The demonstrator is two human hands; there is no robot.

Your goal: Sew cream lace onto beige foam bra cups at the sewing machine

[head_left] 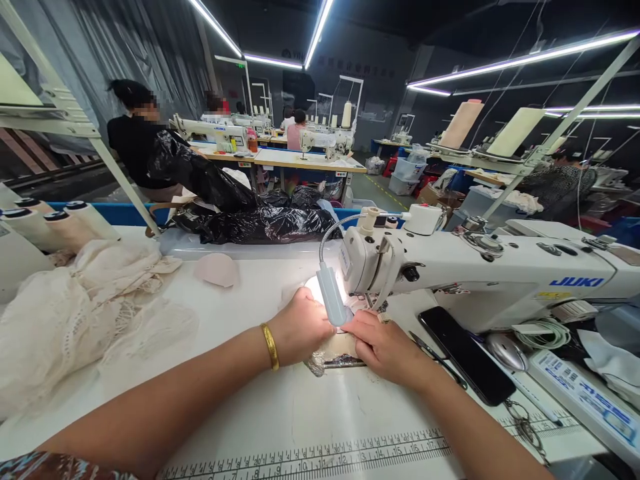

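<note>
Both hands meet in front of the needle area of a white JUKI sewing machine [370,260]. My left hand [303,327], with a gold bangle at the wrist, is closed on the edge of a white fabric piece [315,287] that glows under the lamp. From the other side, the pinched fingers of my right hand [383,347] hold the same fabric near the presser foot. A grey gooseneck lamp [331,297] hangs over the fingertips and hides part of the fabric and the needle.
Cream lace fabric [75,313] and a pale rounded piece [217,270] lie left. Right are a black phone [465,353], tweezers [435,357], a pen [540,400] and a white box [590,400]. A printed ruler [320,460] runs along the front. Black plastic bags [270,223] lie behind; a co-worker [135,147] sits beyond.
</note>
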